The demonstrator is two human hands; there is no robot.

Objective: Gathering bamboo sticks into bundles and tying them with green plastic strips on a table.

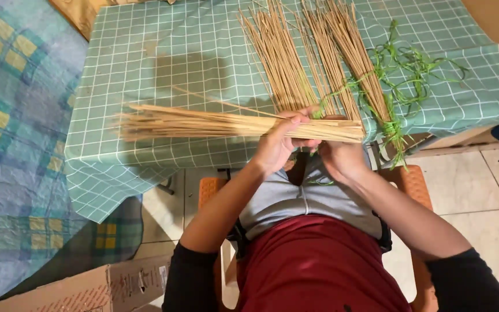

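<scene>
My left hand [278, 141] and my right hand [339, 157] both grip a horizontal bundle of thin tan sticks [203, 123], held just above the near edge of a table. The bundle's loose tips fan out to the left; its even cut end lies above my right hand. A green plastic string [324, 110] runs from between my hands up to the right. Behind it, more loose tan sticks [287, 58] lie on the table, and one tied stick bundle [365, 63] lies beside them.
A green checked cloth [163, 58] covers the table. A tangle of green string [411, 69] lies at its right side. I sit on an orange chair [414, 185]. A plaid blue bedcover [12, 144] is at left, a cardboard box [93, 286] below it.
</scene>
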